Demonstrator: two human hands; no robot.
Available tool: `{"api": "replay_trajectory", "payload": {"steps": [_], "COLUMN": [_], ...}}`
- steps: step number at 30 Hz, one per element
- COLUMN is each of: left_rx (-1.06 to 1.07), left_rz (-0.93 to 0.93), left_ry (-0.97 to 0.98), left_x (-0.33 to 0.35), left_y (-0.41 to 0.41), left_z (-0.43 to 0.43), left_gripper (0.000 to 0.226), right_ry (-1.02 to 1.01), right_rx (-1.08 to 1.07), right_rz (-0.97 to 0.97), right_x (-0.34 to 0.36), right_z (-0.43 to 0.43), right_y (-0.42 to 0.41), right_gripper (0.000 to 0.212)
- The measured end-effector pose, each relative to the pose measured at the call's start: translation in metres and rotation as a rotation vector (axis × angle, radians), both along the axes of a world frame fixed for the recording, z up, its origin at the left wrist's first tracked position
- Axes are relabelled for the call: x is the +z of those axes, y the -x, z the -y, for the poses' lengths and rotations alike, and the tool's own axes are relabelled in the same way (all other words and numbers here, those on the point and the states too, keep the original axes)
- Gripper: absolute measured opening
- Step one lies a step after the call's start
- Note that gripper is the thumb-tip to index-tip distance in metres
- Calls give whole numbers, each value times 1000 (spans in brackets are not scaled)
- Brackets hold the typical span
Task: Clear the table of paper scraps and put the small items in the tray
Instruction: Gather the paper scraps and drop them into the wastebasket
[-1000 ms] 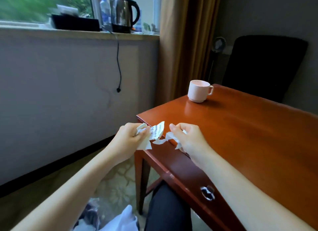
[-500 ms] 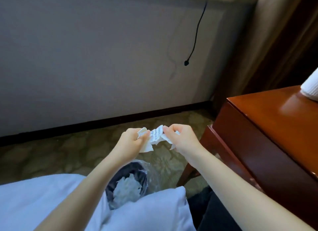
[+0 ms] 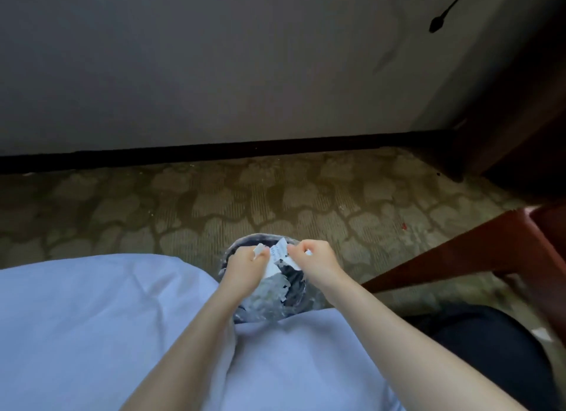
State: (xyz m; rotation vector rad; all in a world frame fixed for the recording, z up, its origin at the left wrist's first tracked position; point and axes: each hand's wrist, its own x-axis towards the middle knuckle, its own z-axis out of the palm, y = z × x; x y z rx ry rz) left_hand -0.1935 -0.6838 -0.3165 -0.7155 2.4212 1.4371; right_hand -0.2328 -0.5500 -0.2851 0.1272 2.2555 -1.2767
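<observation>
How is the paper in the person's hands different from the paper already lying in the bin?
The held paper scraps are pinched between the left hand and right hand, above the bin; the binned scraps lie loose inside it. The held paper shows faint print; none is visible on the binned pile. The held pieces are few, the binned ones a heap. Both are white and torn.

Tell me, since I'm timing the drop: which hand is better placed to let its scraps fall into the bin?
Either, slightly the left hand: it holds its paper scraps over the middle of the bin, while the right hand sits nearer the rim.
</observation>
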Motion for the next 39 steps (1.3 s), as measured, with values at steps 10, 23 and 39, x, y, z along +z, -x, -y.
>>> {"api": "replay_trajectory", "payload": {"steps": [10, 23, 39], "left_rx": [71, 85, -240], "left_rz": [145, 347, 216], "left_ry": [-27, -179, -142], "left_x": [-76, -111, -55], "left_y": [11, 22, 17], "left_z": [15, 21, 2], "left_gripper": [40, 47, 28], "right_ry": [-70, -91, 10], "right_rx": [-23, -63, -30], "right_rz": [135, 363, 346], "right_x": [-88, -140, -80], "right_z": [33, 35, -13], "right_y": [14, 31, 29], "right_gripper": [49, 23, 22]}}
